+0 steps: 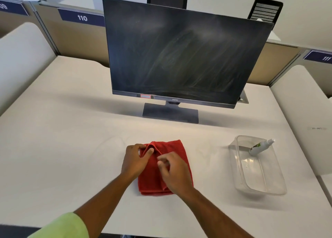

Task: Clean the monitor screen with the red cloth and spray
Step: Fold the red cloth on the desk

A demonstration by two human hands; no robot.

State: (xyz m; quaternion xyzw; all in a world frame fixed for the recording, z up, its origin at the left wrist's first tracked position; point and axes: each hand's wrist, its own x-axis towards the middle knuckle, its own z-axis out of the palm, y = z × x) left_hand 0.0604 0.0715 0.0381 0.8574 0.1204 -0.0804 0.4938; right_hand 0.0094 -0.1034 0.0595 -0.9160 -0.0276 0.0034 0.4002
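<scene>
While both hands work the folded red cloth at 6 o'clock, left hand pinching a fold, right hand loosely curled on top, the spray bottle lies in its clear tub at 3 o'clock. The monitor screen at 12 o'clock looks streaked; wiping seems unfinished. Bare desk lies between.

Folded red cloth flat before streaked dark monitor; white spray bottle tilted at right
</scene>
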